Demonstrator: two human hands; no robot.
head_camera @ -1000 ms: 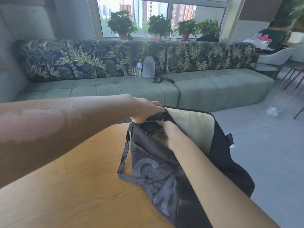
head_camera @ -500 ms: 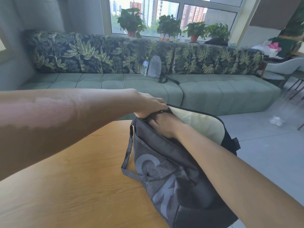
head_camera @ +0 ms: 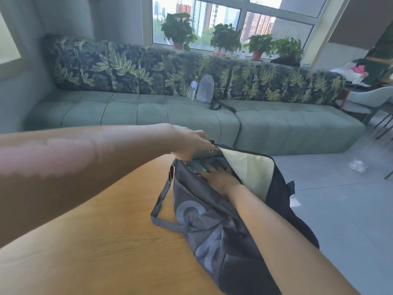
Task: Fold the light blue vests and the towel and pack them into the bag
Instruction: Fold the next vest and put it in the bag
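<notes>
Wooden table (head_camera: 89, 241) bears dark bag (head_camera: 212, 228), mouth open, cream-lined.

Bright daylight enters through the large rear window (head_camera: 231, 20), slightly overexposed. Near bare left forearm (head_camera: 63, 167) blurred, glare-patched. Wide-angle bending at frame edges.
</notes>
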